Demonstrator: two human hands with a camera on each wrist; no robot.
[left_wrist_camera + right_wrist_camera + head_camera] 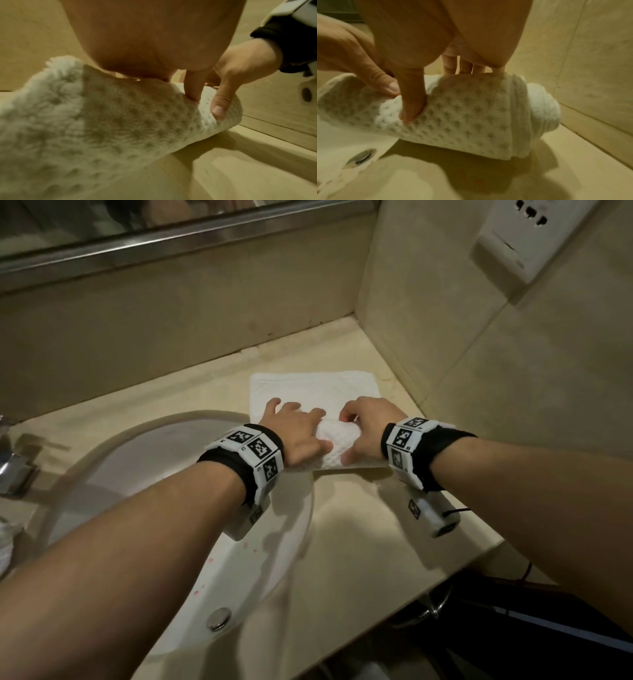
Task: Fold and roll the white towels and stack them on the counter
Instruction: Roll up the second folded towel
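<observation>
1. On the beige counter, right of the sink, a white towel lies half rolled, the roll's long axis running left to right, its flat part reaching toward the back wall.
2. Left hand grips the roll's left part, fingers curled over it, thumb pressing the near side.
3. Right hand grips the right part the same way.

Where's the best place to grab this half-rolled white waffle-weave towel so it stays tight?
Grip the rolled part of the white waffle-weave towel from above, near both ends, thumbs on the near side. The roll lies crosswise on the beige counter, its right end bulging out, so that end probably needs holding.
</observation>
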